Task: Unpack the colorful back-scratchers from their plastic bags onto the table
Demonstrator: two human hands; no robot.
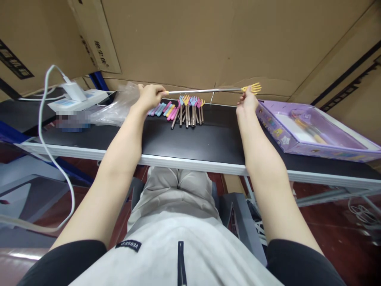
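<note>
A telescopic back scratcher (205,91) is stretched out level above the table, its metal rod drawn long between my hands. My left hand (149,96) pinches its yellow handle end. At the other end, my right hand (248,101) grips it just below the yellow claw. Beneath the rod lie several short back scratcher heads (187,111) with blue, yellow and pink claws on collapsed metal rods. Left of them, close to my left hand, is a row of coloured handles (163,110) in pink, blue and yellow.
A clear plastic bag (114,105) lies left of the handles, near a white power strip (79,101) with a plugged-in charger and cable. On the right, a purple box (315,131) holds a wrapped item. Cardboard (184,43) stands behind the black table (214,139).
</note>
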